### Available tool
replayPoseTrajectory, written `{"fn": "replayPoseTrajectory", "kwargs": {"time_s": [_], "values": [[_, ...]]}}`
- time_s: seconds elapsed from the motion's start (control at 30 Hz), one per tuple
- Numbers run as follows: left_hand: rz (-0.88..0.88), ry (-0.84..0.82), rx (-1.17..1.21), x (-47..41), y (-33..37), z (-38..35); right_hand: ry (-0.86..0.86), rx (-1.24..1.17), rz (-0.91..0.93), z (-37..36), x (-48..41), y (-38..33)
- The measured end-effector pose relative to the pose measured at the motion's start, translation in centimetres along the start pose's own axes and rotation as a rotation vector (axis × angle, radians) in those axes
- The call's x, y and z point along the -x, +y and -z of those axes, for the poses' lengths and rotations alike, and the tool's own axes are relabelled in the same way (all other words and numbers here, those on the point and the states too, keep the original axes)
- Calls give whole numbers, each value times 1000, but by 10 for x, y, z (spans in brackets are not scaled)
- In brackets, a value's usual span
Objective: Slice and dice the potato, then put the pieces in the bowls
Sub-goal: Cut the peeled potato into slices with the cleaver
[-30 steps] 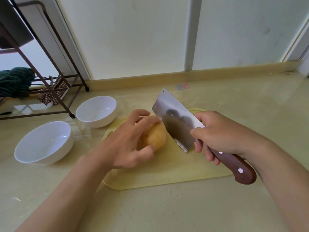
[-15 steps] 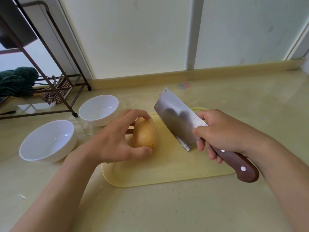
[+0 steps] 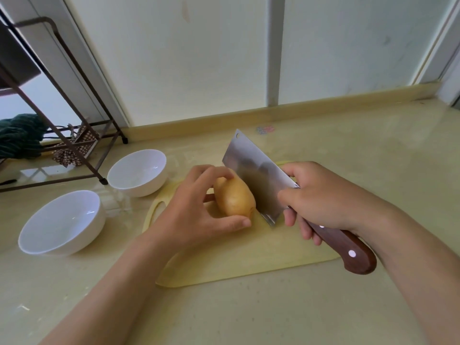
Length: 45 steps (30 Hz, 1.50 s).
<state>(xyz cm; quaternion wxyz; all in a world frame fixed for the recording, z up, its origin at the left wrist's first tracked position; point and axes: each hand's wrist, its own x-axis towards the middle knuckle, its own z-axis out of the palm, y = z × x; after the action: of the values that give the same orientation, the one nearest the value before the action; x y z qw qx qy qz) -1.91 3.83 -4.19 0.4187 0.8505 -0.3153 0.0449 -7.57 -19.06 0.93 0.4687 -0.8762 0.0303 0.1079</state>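
A whole yellow potato lies on the pale yellow cutting board. My left hand grips it from the left, fingers over its far end and thumb at its near end. My right hand holds a cleaver by its brown wooden handle. The blade stands close against the potato's right side, its lower edge down by the board. Two empty white bowls sit left of the board, one nearer and one farther back.
A dark metal rack with a patterned cloth stands at the far left on the beige counter. A raised beige ledge and white wall panels run along the back. A green cloth lies at the left edge.
My left hand turned the potato so it lies lengthwise away from me. The cleaver moved left and down until its blade came up against the potato's right side.
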Motion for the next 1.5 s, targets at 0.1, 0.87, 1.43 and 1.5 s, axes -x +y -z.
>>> {"fn": "replayPoseTrajectory", "kwargs": {"time_s": [0.1,0.87,1.43,1.5], "values": [[-66,-28,-73,1,-6,7,11,2,13,1,3,-1],[-421,28,-395,-3,-6,9,-34,478,52,17,27,-68],[-438,-33,-437,-9,0,10,-24,561,-7,10,36,-85],[-437,-44,-431,-10,0,12,-17,591,-6,8,35,-85]]}}
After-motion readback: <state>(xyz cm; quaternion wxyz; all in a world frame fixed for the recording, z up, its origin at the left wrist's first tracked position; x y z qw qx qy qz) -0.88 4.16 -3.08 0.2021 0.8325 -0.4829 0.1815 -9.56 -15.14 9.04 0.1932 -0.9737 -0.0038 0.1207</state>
